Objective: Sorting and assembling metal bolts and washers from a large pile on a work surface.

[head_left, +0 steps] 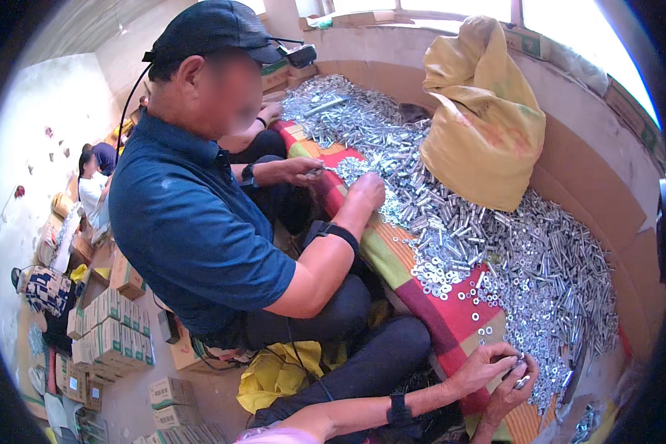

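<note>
My left hand [487, 368], on a wrist with a dark watch, is closed in a pinch at its fingertips. Right beside it, my right hand [505, 398] is curled around a small silver metal bolt [522, 382]. The two hands meet over the near edge of a large heap of metal bolts [562, 288]. Whatever sits between my left fingertips is too small to make out. Loose washers [436, 274] and nuts [533, 325] lie on the checked cloth [459, 314] just beyond my hands.
A co-worker in a blue shirt [185, 222] sits to the left, both hands at the heap. A yellow sack [485, 118] stands on the bolts against a cardboard wall [592, 200]. Stacked cartons [115, 333] and a yellow bag [277, 374] are on the floor.
</note>
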### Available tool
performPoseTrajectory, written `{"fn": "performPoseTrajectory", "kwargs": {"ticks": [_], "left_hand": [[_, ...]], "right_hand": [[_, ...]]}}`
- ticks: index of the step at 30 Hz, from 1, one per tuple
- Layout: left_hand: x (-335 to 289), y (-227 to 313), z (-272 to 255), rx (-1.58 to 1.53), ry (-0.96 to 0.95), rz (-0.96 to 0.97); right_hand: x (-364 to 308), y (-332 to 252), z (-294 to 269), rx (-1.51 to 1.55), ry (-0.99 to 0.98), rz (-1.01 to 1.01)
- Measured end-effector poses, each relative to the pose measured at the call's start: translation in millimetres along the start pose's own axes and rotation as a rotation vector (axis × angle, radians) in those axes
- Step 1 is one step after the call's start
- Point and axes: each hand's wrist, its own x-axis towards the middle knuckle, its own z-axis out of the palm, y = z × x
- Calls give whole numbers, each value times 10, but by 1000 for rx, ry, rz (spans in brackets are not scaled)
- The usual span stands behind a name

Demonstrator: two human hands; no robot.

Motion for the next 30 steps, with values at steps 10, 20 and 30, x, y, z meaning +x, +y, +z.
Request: {"fn": "performPoseTrajectory", "kwargs": {"ticks": [10, 20, 30], "left_hand": [[-168, -7, 235, -31, 151, -123], [-111, 213, 178, 69, 339, -60], [-142, 145, 151, 532, 302, 101]], "right_hand": [[66, 143, -137, 477, -62, 467], [1, -75, -86, 740, -112, 863], [-50, 8, -72, 1034, -205, 1047]]}}
